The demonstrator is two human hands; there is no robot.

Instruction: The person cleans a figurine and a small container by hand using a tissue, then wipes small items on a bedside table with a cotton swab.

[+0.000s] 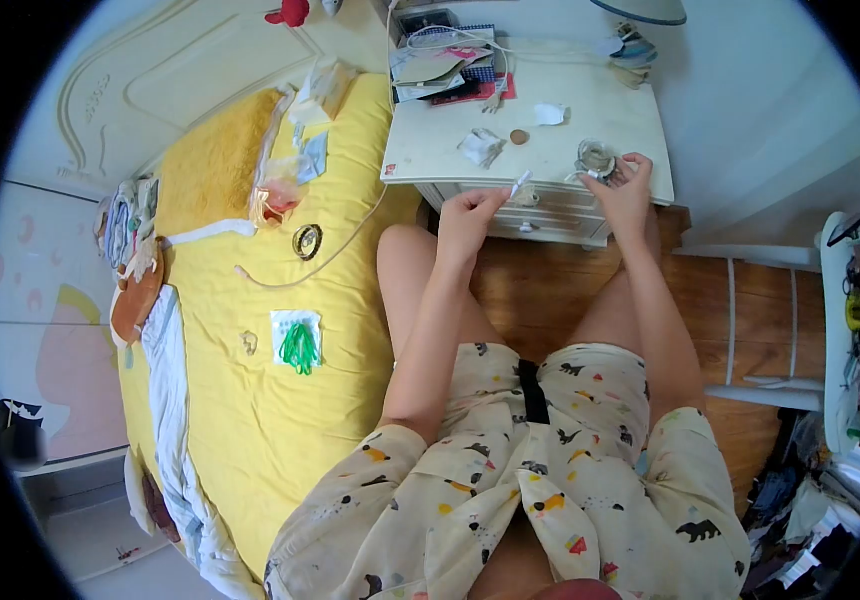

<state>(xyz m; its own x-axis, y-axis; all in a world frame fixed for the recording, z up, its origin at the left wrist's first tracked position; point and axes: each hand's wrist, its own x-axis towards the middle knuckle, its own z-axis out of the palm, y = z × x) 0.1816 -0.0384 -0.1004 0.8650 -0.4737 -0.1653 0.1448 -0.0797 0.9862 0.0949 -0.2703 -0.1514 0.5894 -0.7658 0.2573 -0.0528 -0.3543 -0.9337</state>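
Observation:
My left hand (471, 222) pinches a small white stick-like item (521, 183), held up just in front of the nightstand's front edge. At the right part of the white nightstand (570, 155), my right hand (624, 190) has its fingers closed on something small and white, right beside a round glass jar (595, 157). Whether the fingers also touch the jar is hard to tell. Between the hands and the wall lie a crumpled clear wrapper (482, 147), a small round brown disc (519, 137) and a white piece of paper (550, 114).
Books and papers (445, 70) are stacked at the nightstand's back left. On the yellow bed (350, 400) at the left lie a green bundle (300, 348), a dark ring-shaped item (307, 241) and a pale cable (335, 262). A white rack (835, 330) stands at the right.

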